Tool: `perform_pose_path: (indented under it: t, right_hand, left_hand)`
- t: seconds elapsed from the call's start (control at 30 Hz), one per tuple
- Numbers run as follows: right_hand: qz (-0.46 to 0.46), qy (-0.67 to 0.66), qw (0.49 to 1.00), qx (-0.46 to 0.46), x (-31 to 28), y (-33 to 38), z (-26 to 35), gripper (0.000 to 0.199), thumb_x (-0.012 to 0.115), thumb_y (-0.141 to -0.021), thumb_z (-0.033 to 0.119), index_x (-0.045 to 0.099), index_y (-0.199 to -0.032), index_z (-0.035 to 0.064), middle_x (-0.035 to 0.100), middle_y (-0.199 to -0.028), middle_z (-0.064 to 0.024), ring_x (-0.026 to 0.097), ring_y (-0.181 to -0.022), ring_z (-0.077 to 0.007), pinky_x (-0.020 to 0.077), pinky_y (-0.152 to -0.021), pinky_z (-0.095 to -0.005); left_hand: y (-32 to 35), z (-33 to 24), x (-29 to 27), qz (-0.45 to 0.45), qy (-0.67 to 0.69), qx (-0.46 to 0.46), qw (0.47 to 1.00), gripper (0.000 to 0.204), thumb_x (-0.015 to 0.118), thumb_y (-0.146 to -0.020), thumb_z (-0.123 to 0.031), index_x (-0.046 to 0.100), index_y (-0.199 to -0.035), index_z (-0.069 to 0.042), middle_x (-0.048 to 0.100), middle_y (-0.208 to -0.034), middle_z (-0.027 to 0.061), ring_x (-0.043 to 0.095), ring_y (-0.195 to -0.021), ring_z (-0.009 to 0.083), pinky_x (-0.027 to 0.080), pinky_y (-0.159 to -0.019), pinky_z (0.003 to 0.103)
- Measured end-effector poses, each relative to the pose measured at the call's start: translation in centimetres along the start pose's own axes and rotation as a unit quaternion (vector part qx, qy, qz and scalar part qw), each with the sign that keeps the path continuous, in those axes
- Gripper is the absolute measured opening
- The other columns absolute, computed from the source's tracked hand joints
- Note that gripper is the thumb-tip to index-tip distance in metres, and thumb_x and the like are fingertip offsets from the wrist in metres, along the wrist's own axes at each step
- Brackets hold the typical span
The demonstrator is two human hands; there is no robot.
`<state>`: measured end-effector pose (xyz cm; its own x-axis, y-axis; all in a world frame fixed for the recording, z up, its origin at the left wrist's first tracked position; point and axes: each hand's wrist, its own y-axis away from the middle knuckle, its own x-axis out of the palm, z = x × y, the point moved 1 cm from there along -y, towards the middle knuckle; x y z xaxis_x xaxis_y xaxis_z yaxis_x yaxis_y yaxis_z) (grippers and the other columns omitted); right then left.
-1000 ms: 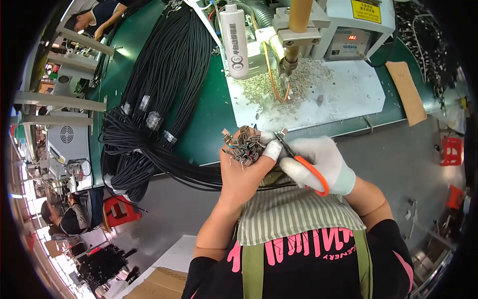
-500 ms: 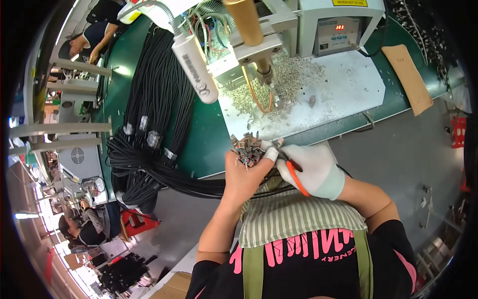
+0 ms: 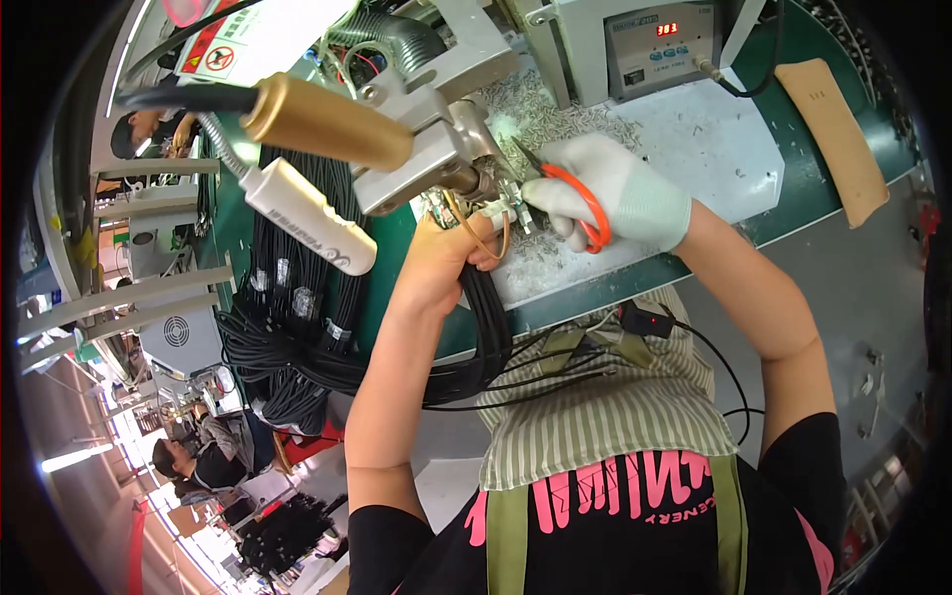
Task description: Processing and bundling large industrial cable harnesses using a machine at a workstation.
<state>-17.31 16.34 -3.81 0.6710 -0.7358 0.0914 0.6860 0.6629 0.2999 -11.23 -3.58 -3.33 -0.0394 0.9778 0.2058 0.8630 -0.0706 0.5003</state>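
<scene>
My left hand [image 3: 448, 248], bare but for a white covering on the thumb, is closed around a bundle of black cables [image 3: 484, 307] whose stripped wire ends are partly hidden by the machine head. On my right hand [image 3: 620, 193] is a white glove; it holds orange-handled scissors [image 3: 587, 203], their dark pointed tip aimed up and left. Its thumb and fingertips meet a small metal connector [image 3: 523, 210] beside my left thumb. Both hands are under the clamped, gold-handled soldering iron [image 3: 332, 124], close to its tip. A thin orange tube [image 3: 504, 238] loops past my left fingers.
Small clippings cover the white board [image 3: 729, 164] on the green bench. A control box [image 3: 664, 55] with a red display stands behind. More black cables [image 3: 283, 327] lie left, near a white lamp-like tube [image 3: 312, 216]. A tan strip [image 3: 831, 139] lies right. Other people sit far left.
Both hands have moved forward from the bench's near edge to beneath the iron, carrying the cables and scissors. The view has shifted, and the iron appears larger and farther left.
</scene>
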Motion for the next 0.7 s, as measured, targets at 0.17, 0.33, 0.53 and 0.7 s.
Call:
perform_pose_path:
  t: [0.17, 0.33, 0.53, 0.7]
  right_hand:
    - [0.021, -0.018, 0.999, 0.030, 0.1, -0.6, 0.2, 0.026, 0.059, -0.084, 0.021, 0.054, -0.072, -0.0018, 0.053, -0.055, -0.0060, 0.052, -0.043, -0.0131, 0.0414, -0.039, -0.0271]
    - [0.034, -0.017, 0.999, 0.013, 0.1, -1.2, -0.4, 0.024, 0.059, -0.083, 0.020, 0.055, -0.072, -0.0017, 0.053, -0.055, -0.0062, 0.051, -0.042, -0.0130, 0.0413, -0.038, -0.0275]
    - [0.034, -0.012, 0.998, 0.059, 0.5, -1.2, 0.4, 0.022, 0.059, -0.080, 0.019, 0.055, -0.072, -0.0015, 0.053, -0.053, -0.0075, 0.052, -0.041, -0.0140, 0.0416, -0.038, -0.0281]
    - [0.040, -0.010, 0.998, 0.039, 0.3, -1.2, 0.1, 0.022, 0.060, -0.078, 0.018, 0.056, -0.069, -0.0016, 0.054, -0.052, -0.0083, 0.054, -0.041, -0.0156, 0.0425, -0.038, -0.0288]
  left_hand:
    - [-0.3, -0.7, 0.7, -0.019, -0.083, 0.012, 0.996, 0.011, 0.059, -0.081, -0.002, 0.054, -0.072, -0.004, 0.046, -0.057, -0.0007, 0.041, -0.048, 0.0082, 0.031, -0.045, 0.025]
    - [-0.1, -0.8, 1.2, -0.059, -0.119, 0.047, 0.990, 0.010, 0.059, -0.080, -0.002, 0.054, -0.072, -0.004, 0.047, -0.057, 0.0001, 0.041, -0.047, 0.0083, 0.031, -0.044, 0.025]
    - [0.4, -0.4, 1.1, -0.063, -0.129, 0.085, 0.986, 0.006, 0.058, -0.077, 0.002, 0.054, -0.081, -0.001, 0.050, -0.061, 0.0010, 0.044, -0.049, 0.0086, 0.032, -0.043, 0.026]
    - [0.6, 0.5, 1.8, -0.111, -0.168, 0.136, 0.970, 0.018, 0.059, -0.076, 0.001, 0.055, -0.094, 0.001, 0.054, -0.069, 0.0016, 0.047, -0.052, 0.0083, 0.036, -0.046, 0.024]
